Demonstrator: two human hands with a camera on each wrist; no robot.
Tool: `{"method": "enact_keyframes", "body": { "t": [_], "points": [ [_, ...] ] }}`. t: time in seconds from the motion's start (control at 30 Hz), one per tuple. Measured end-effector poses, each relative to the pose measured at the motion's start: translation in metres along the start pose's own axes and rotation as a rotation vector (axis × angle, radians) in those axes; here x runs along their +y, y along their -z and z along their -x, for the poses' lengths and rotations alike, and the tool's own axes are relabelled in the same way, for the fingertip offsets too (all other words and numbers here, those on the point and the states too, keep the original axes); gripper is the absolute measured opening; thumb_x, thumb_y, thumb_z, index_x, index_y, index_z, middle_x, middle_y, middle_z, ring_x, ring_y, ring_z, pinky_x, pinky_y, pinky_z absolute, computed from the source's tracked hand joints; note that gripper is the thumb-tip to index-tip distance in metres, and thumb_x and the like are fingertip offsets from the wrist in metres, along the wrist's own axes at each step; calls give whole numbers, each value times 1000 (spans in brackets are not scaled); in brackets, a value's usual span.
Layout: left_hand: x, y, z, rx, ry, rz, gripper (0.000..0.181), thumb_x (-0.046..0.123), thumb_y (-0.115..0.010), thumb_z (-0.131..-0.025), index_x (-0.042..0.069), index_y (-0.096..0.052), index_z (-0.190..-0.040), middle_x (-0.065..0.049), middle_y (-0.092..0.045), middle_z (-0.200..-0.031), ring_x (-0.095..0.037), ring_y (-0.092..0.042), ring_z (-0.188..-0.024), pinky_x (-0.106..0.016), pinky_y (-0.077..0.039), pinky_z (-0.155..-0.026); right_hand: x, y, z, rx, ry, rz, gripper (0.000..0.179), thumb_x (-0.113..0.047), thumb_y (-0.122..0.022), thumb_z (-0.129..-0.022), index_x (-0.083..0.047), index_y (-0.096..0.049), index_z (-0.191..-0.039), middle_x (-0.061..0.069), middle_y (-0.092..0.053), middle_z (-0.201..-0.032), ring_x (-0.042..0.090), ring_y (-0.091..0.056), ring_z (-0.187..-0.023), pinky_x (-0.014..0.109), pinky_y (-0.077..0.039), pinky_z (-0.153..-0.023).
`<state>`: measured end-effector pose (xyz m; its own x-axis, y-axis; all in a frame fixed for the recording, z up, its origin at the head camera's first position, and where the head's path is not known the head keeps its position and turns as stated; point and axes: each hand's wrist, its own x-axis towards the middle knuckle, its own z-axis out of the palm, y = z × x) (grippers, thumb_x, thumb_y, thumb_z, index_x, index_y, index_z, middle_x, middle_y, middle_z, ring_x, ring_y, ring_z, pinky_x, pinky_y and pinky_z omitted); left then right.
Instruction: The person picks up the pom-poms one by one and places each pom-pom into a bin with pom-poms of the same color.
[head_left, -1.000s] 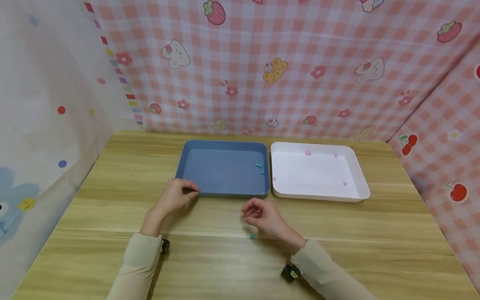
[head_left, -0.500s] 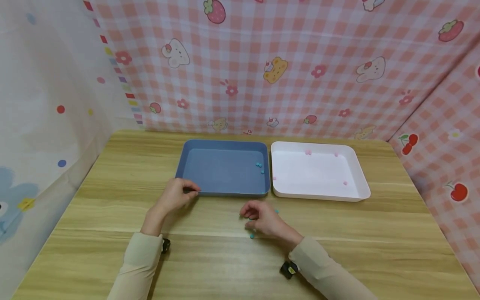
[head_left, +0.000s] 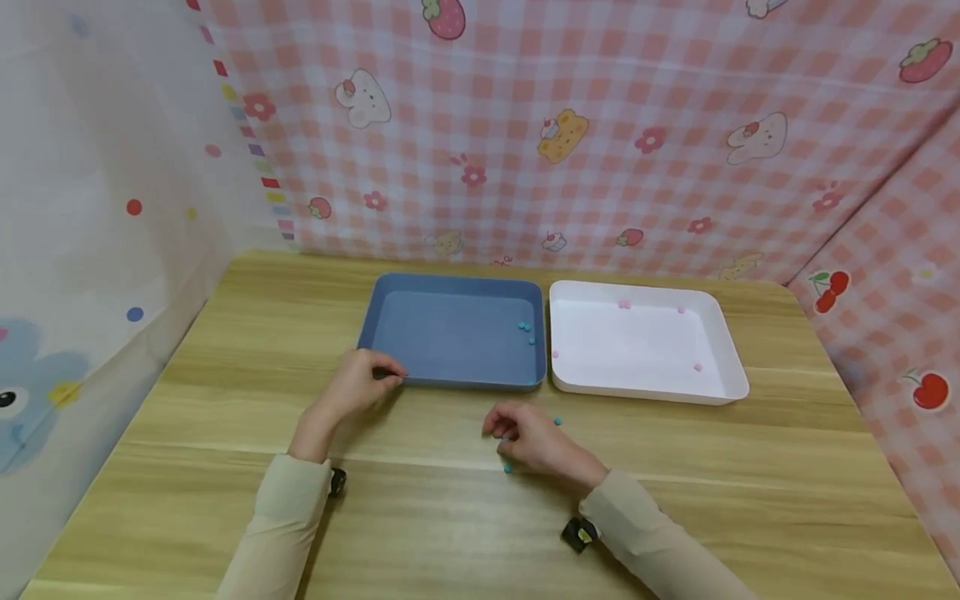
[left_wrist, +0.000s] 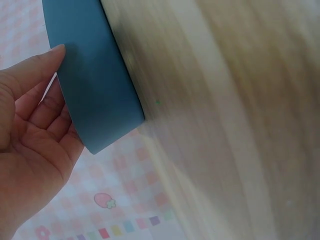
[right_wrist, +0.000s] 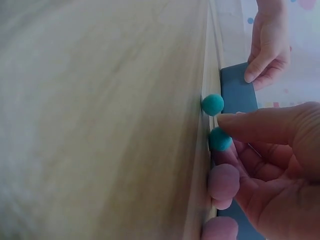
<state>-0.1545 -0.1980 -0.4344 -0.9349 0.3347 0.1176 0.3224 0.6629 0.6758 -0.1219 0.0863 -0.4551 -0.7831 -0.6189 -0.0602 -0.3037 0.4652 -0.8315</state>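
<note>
My left hand [head_left: 358,382] grips the near-left corner of a blue tray [head_left: 450,385], and in the left wrist view its thumb lies on the outer wall, with fingers behind the rim. My right hand [head_left: 534,435] is low over the wooden table, fingers bent around a small teal ball [right_wrist: 220,139]. In the right wrist view the thumb tip is right at that ball; I cannot tell whether the fingers pinch it. A second teal ball [head_left: 507,468] lies on the near side of the thumb. Another teal ball [head_left: 558,421] rests beyond the knuckles.
Several teal balls [head_left: 527,328] lie in the right part of the blue tray. Beside it, a white tray [head_left: 648,393] holds several pink balls [head_left: 698,367]. Both trays stand toward the back of the table [head_left: 420,517], before a checked cloth [head_left: 480,125].
The right hand has lowered slightly toward the table, and its fingers have come around the teal ball. The left hand keeps its hold on the tray. The head view has shifted a little.
</note>
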Motion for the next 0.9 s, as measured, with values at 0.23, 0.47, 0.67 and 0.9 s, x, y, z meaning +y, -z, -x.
{"method": "enact_keyframes", "body": {
  "t": [0.23, 0.47, 0.67, 0.9],
  "points": [
    [1, -1, -2, 8, -11, 4, 9, -8, -65, -81, -5, -72, -86, -16, -70, -85, -32, -65, -83, -42, -53, -75, -2, 3, 0, 53, 21, -73, 24, 16, -61, -76, 1, -62, -94, 10, -60, -91, 19, -57, -82, 23, -51, -72],
    [0, -1, -2, 7, -14, 5, 9, -7, -65, -81, -4, -72, -86, -17, -70, -86, -32, -65, -84, -42, -53, -76, -10, 17, -6, 167, 51, -189, 19, 14, -63, -80, 8, -61, -97, 21, -62, -96, 28, -62, -85, 26, -53, -75],
    [-2, -1, -3, 7, -21, 5, 9, -7, -65, -81, -4, -72, -86, -17, -70, -86, -32, -65, -84, -42, -53, -76, -20, 34, -17, 269, 56, -260, 18, 10, -65, -81, 11, -60, -99, 25, -62, -95, 30, -64, -87, 27, -54, -77],
    [-2, -1, -3, 14, -19, 9, 9, -8, -66, -80, -5, -72, -85, -17, -70, -85, -33, -65, -84, -43, -53, -76, -23, 45, -34, 331, 97, -318, 19, 8, -65, -81, 10, -60, -99, 23, -63, -96, 29, -63, -89, 26, -53, -76]
  ]
}}
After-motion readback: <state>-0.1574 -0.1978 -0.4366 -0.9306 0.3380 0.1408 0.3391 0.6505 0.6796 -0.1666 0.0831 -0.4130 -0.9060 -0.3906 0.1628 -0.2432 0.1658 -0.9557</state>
